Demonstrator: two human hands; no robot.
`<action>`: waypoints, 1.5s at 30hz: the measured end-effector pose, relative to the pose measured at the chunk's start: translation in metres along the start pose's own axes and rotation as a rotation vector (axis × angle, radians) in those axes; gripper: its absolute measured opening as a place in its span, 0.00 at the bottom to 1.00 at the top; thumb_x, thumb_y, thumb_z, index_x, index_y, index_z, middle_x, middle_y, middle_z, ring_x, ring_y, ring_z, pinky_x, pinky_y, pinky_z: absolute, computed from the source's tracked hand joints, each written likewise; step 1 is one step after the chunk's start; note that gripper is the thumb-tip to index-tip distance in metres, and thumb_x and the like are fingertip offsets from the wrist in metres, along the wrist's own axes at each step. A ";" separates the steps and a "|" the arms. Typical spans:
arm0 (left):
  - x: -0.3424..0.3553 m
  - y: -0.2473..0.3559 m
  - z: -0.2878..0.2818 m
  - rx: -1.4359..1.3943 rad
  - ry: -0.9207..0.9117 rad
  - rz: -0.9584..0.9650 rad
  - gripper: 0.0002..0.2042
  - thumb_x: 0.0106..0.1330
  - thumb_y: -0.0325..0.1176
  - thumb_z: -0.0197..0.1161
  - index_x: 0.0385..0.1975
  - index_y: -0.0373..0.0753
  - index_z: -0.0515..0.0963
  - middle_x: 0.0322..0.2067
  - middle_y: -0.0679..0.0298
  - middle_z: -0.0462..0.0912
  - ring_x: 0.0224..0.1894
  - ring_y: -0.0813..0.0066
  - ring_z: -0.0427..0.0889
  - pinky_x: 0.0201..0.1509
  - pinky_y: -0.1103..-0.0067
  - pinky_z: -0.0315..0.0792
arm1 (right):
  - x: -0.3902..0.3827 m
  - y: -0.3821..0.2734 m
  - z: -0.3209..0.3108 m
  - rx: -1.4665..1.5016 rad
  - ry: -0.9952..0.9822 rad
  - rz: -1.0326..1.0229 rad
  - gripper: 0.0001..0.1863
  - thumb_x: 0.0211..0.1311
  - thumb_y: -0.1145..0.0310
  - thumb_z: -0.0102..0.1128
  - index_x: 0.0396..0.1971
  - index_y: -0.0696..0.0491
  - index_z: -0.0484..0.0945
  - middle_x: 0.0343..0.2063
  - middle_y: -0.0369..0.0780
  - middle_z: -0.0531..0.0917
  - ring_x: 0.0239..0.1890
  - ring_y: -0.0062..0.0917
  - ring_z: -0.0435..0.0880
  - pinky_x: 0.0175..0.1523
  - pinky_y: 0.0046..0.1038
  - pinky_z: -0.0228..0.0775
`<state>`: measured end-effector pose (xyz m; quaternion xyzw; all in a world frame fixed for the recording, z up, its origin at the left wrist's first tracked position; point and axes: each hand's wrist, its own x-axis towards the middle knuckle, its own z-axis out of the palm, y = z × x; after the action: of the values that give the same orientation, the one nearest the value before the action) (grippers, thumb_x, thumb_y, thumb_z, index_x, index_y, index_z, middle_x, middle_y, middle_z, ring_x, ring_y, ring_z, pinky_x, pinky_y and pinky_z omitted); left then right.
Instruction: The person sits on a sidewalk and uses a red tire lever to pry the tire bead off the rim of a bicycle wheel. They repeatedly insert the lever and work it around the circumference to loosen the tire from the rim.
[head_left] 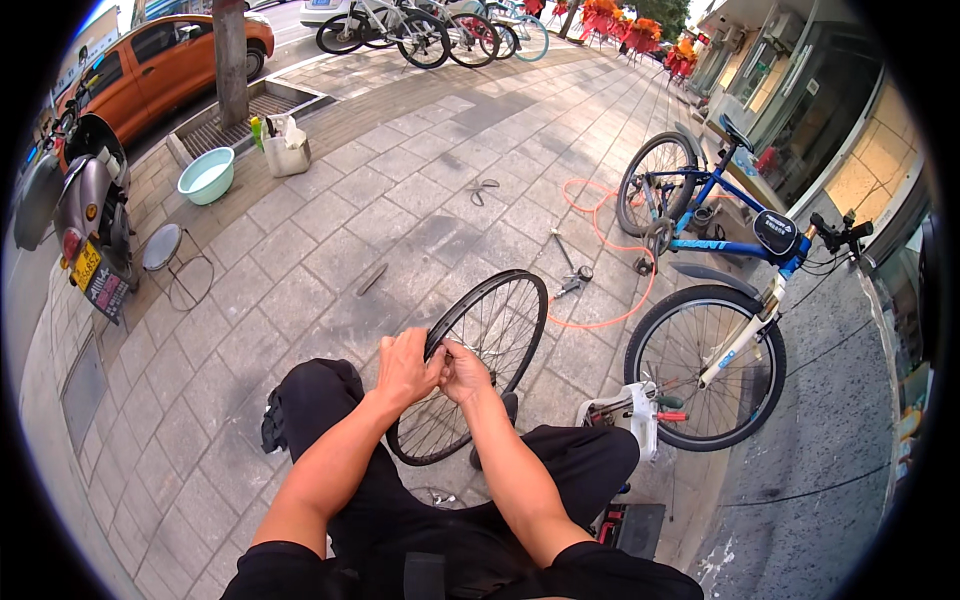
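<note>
A bare bicycle wheel (535, 312), with a black rim, thin spokes and no tyre on it, stands tilted between my knees. My left hand (405, 366) is closed over the rim's left side, its fingers bent down onto the edge. Close against it, my right hand (465, 373) pinches at the same stretch of rim from the inner side. The two hands meet there, and their fingertips partly hide one another. Whether something small lies between them I cannot make out.
A blue bicycle (715, 246) leans at the right, beside a white toolbox (640, 420) with screwdrivers. An orange air hose (600, 322) and an inflator gauge (583, 273) lie ahead. Leftward are a basin (207, 177), a stool (162, 246) and a parked scooter (92, 200). A metal strip (372, 279) lies on the paving.
</note>
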<state>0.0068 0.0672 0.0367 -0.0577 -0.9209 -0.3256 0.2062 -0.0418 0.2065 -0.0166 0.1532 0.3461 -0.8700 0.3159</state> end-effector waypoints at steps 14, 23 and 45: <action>-0.001 -0.005 0.003 -0.065 0.042 0.059 0.16 0.61 0.35 0.70 0.45 0.34 0.79 0.36 0.50 0.82 0.41 0.47 0.81 0.46 0.59 0.66 | 0.000 -0.022 0.030 -0.246 0.253 0.220 0.18 0.74 0.62 0.52 0.19 0.42 0.71 0.10 0.28 0.68 0.09 0.15 0.59 0.15 0.23 0.50; 0.003 -0.004 0.003 0.011 0.016 -0.143 0.14 0.65 0.40 0.69 0.33 0.34 0.75 0.31 0.48 0.84 0.35 0.43 0.82 0.45 0.58 0.69 | -0.019 -0.001 0.002 -0.291 -0.087 -0.007 0.21 0.80 0.44 0.48 0.38 0.45 0.79 0.25 0.30 0.82 0.21 0.18 0.77 0.24 0.24 0.65; -0.001 -0.003 0.007 -0.040 -0.006 -0.114 0.14 0.63 0.37 0.69 0.40 0.34 0.76 0.34 0.48 0.82 0.37 0.41 0.79 0.42 0.56 0.68 | -0.003 -0.006 -0.003 -0.033 0.012 0.069 0.11 0.75 0.58 0.59 0.31 0.46 0.79 0.20 0.30 0.81 0.17 0.16 0.73 0.20 0.20 0.56</action>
<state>0.0041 0.0693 0.0293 -0.0100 -0.9167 -0.3549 0.1834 -0.0430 0.2135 -0.0141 0.1650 0.3566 -0.8518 0.3463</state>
